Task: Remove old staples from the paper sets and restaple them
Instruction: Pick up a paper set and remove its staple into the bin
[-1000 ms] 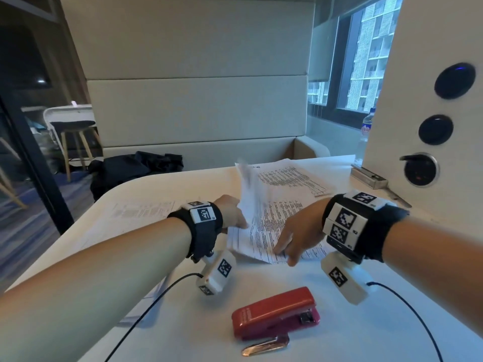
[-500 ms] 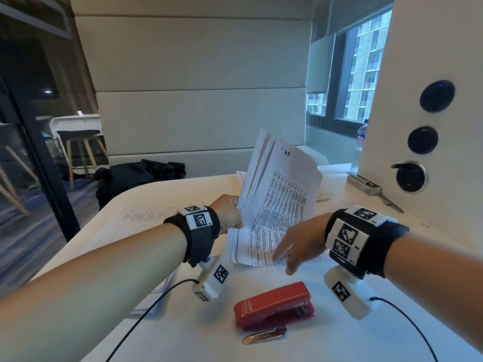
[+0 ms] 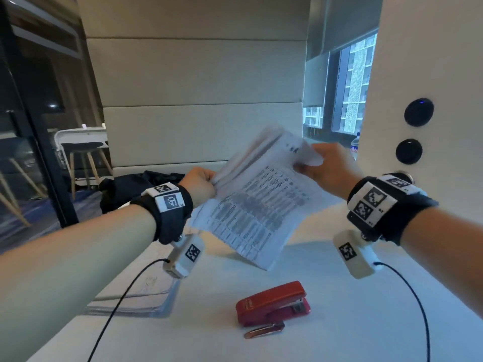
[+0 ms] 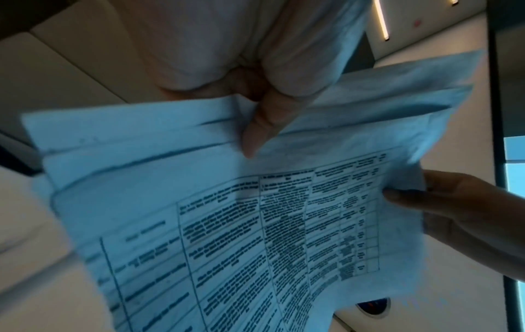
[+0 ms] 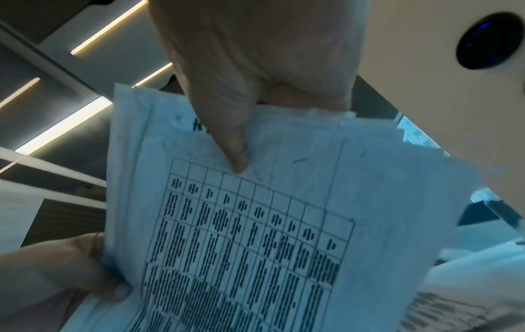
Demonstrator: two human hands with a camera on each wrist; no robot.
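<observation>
A set of printed paper sheets (image 3: 257, 202) with tables hangs tilted in the air above the white table (image 3: 339, 322). My left hand (image 3: 202, 182) pinches its left edge, thumb (image 4: 260, 125) on the top sheet (image 4: 227, 224). My right hand (image 3: 317, 164) pinches the far top corner, thumb (image 5: 227, 139) lying on the page (image 5: 255, 235). A red stapler (image 3: 273, 304) lies shut on the table below the sheets, near the front. No staple is visible in any view.
More paper (image 3: 136, 291) lies on the table under my left forearm. A black bag (image 3: 125, 189) sits at the table's far left. A white panel (image 3: 431, 87) with round dark sockets (image 3: 419, 111) stands at the right.
Both hands have lifted the paper set off the table. My right hand left the lower edge and now pinches the top corner. The camera has tilted upward.
</observation>
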